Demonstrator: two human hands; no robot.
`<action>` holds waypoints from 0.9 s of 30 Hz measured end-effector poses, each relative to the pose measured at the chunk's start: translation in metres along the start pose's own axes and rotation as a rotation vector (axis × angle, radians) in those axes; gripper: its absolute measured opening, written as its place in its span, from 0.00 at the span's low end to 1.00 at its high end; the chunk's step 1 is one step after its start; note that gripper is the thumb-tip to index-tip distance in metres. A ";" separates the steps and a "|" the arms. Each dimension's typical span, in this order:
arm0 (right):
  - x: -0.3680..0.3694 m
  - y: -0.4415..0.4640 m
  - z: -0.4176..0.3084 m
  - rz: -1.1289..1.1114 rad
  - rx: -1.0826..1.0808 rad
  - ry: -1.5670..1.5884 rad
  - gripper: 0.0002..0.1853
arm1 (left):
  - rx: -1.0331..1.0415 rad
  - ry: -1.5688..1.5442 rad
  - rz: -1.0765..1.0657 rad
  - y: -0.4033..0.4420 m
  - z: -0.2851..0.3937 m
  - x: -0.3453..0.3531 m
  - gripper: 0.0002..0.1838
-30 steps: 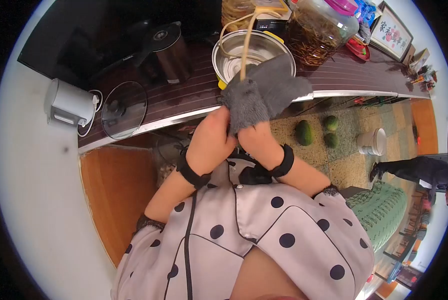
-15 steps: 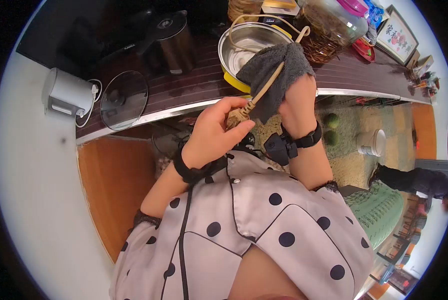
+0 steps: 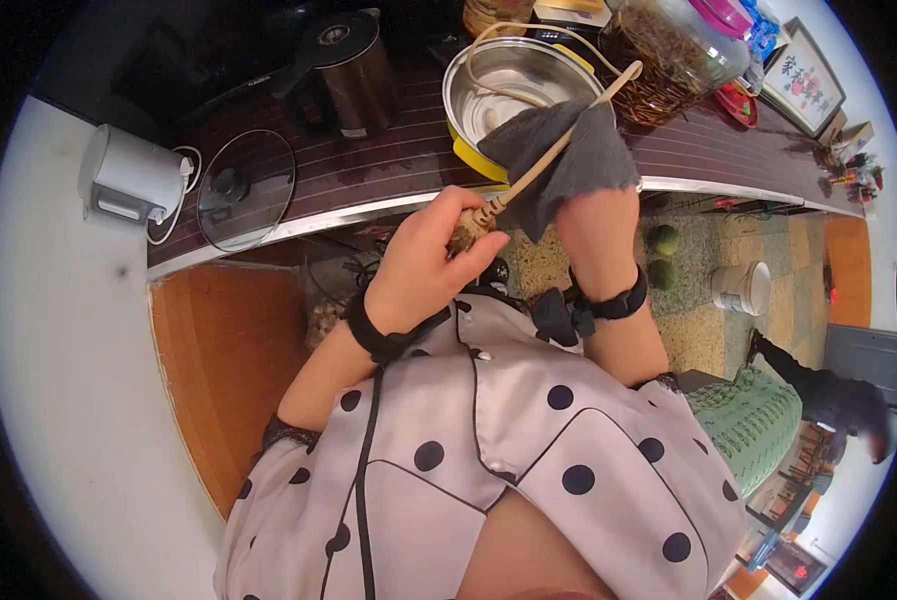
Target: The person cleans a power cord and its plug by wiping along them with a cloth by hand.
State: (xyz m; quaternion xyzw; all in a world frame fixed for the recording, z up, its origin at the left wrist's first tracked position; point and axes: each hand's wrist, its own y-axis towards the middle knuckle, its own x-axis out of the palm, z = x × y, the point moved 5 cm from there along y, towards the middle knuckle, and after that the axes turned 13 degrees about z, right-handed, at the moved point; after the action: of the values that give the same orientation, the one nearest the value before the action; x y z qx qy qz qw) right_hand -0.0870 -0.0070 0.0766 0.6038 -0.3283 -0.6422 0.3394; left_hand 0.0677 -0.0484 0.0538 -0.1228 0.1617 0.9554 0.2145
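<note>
White paint covers the wall (image 3: 59,330) on the left side of the room, while speckled tiles in yellowish and greyish tones make up the floor (image 3: 704,240) to the right. Between them stretches a dark counter (image 3: 319,185) with thin pale stripes and a bright metal edge, above a brown wooden panel (image 3: 224,350). Farther back on the right, a person in dark clothes (image 3: 839,395) is beside a patterned green cover (image 3: 749,425). Toward the counter's right part stands a big jar (image 3: 669,55) with a pink lid, near a framed picture (image 3: 804,80); toward its left part are a dark kettle (image 3: 359,85), a silver kettle (image 3: 124,180) and a glass lid (image 3: 247,190) with a black knob. A steel pot (image 3: 466,85) with yellow handles sits near the front edge. On the floor are a white bucket (image 3: 744,288) and green melons (image 3: 664,238). Over the counter's front edge, the right hand (image 3: 604,230) grips a grey cloth (image 3: 594,160), its fingertips hidden by the fabric. The left hand (image 3: 419,260) curls around a plug (image 3: 466,232), pinching it between thumb and fingers. From the plug a beige cord (image 3: 539,165) passes against the cloth, bends beyond it and loops over the pot.
</note>
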 end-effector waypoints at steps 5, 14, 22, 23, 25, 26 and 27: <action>-0.006 -0.014 -0.024 -0.052 -0.026 0.406 0.18 | 0.080 0.124 0.017 0.003 0.005 -0.003 0.17; -0.009 -0.001 -0.024 -0.302 -0.006 0.685 0.15 | -0.029 -0.020 -0.210 -0.001 0.003 0.001 0.17; 0.011 -0.028 -0.010 -0.257 0.194 0.897 0.17 | 0.146 0.376 -0.211 -0.001 0.014 0.011 0.15; 0.014 -0.029 -0.016 -0.257 0.193 0.899 0.17 | 0.219 0.446 -0.152 0.000 0.017 0.011 0.15; 0.014 -0.028 -0.018 -0.104 0.216 0.704 0.16 | 0.293 0.516 -0.092 0.002 0.021 0.009 0.15; 0.007 -0.023 -0.018 -0.101 0.214 0.705 0.16 | 0.222 0.422 -0.062 0.003 0.021 0.007 0.15; -0.002 -0.015 -0.019 -0.124 0.180 0.651 0.14 | 0.151 0.328 -0.033 0.004 0.021 0.004 0.15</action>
State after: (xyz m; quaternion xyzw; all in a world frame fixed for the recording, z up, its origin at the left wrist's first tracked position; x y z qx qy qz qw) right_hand -0.0688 0.0030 0.0648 0.8234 -0.2208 -0.4035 0.3322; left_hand 0.0591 -0.0429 0.0725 -0.2634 0.2635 0.9040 0.2097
